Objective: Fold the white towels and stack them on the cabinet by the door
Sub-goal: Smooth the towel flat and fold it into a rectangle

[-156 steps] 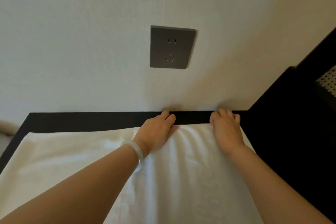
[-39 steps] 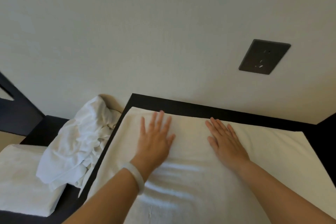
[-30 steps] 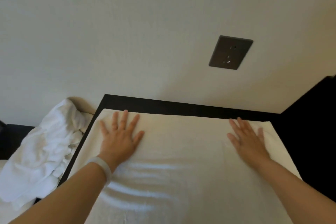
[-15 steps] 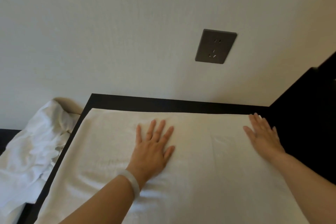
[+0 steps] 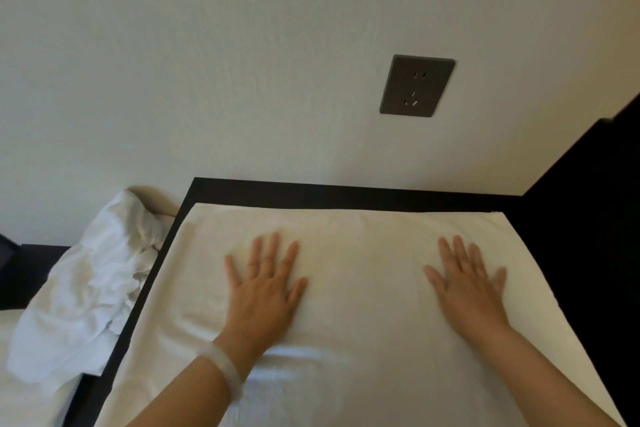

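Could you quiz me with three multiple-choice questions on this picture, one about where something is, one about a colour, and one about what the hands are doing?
1. Where is the crumpled white cloth?
A. Left of the spread towel, off the dark surface's edge
B. On top of the spread towel
C. Hanging from the wall socket

2. What colour is the wall socket?
A. White
B. Dark grey
C. Red

3. How are the two hands placed?
A. Both clenched around the towel's corners
B. Both flat, fingers spread, on the towel
C. Both lifted clear of it

Answers:
1. A, since the heap lies beyond the left edge of the dark surface.
2. B, a dark grey plate on the pale wall.
3. B, as the left hand and right hand lie palm-down on the spread towel.
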Tool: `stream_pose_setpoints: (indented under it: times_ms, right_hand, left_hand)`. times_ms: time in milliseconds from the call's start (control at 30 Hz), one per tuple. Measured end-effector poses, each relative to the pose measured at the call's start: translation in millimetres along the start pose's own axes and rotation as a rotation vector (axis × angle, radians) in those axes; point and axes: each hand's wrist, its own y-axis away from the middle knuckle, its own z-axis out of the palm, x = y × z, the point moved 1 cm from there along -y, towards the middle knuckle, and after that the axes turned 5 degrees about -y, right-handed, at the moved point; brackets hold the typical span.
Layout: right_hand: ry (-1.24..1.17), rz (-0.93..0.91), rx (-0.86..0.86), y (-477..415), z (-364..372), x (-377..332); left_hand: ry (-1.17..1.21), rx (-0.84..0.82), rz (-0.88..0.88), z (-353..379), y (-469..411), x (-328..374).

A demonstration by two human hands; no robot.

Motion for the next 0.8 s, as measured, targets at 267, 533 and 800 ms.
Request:
stream_pose_setpoints:
  times_ms: [267, 533, 800]
  right_hand:
    - [0.031, 0.034, -0.065, 17, 1, 19]
    - [-0.016, 0.056, -0.189, -52, -23, 17]
    - [-0.076, 0.081, -0.234, -112, -43, 9]
  left_hand:
    - [-0.044, -0.115, -0.156, 1, 30, -54]
    - [0.023, -0.153, -0.154, -17, -33, -55]
    - [0.050, -0.264, -0.197, -26, -69, -53]
